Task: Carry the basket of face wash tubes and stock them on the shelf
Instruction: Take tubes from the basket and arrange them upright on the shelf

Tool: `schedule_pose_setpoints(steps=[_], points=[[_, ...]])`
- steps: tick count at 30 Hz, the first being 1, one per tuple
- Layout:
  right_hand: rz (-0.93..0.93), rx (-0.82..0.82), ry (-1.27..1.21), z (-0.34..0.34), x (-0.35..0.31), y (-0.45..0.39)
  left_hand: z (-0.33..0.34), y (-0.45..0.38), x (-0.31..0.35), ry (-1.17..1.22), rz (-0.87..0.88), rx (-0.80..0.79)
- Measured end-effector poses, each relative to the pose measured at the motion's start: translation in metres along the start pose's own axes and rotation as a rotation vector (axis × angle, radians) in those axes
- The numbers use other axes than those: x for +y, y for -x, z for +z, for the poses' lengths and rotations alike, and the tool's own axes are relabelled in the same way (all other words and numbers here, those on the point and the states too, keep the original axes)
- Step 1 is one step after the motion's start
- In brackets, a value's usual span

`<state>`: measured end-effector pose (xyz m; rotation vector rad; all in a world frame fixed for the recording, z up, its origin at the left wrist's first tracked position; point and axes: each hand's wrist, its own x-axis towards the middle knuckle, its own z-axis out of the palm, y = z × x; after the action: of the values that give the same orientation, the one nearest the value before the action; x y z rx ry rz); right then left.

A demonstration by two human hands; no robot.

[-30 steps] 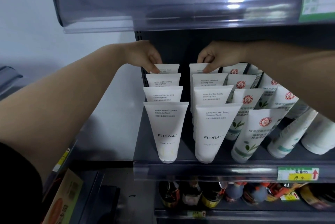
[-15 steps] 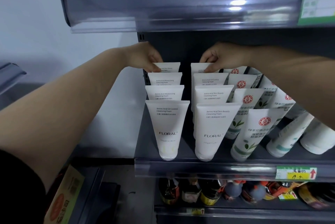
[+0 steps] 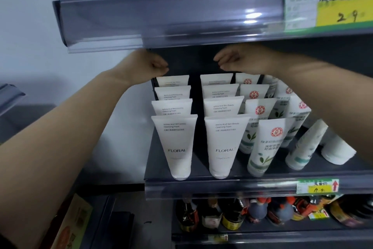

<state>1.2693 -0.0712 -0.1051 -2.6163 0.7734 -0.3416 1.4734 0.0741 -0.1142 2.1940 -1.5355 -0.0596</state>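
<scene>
head view: left hand [image 3: 150, 65] & right hand [image 3: 236, 60] hover just above the back tubes, fingers curled in, holding nothing. floral tubes [image 3: 223, 146] stand in two rows on shelf [image 3: 222, 187] (basket not in shot).

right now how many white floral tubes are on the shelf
8, in two rows of four running front to back: left row; right row. More could be hidden behind the back ones.
</scene>
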Motion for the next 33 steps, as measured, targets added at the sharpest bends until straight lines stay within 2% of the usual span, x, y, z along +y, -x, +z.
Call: schedule_pose_setpoints(steps=[3,7,13,18,24,33], points=[[-0.019,0.057,-0.031,-0.016,0.002,0.023,-0.004,0.017,0.029,0.029,-0.025,0.086],[-0.032,0.138,-0.019,-0.032,0.013,0.061,0.004,0.042,0.075,0.21,0.01,0.119],[-0.088,0.149,0.029,-0.055,0.048,0.111,0.031,0.064,0.129,0.097,0.152,0.106],[-0.161,0.072,0.129,-0.062,0.084,0.148,0.057,0.076,0.159,0.044,0.274,-0.001],[-0.217,-0.093,0.181,-0.052,0.111,0.169,0.078,0.082,0.187,-0.07,0.244,-0.092],[-0.187,-0.054,0.14,-0.03,0.129,0.166,0.091,0.073,0.2,-0.182,0.174,-0.271]])
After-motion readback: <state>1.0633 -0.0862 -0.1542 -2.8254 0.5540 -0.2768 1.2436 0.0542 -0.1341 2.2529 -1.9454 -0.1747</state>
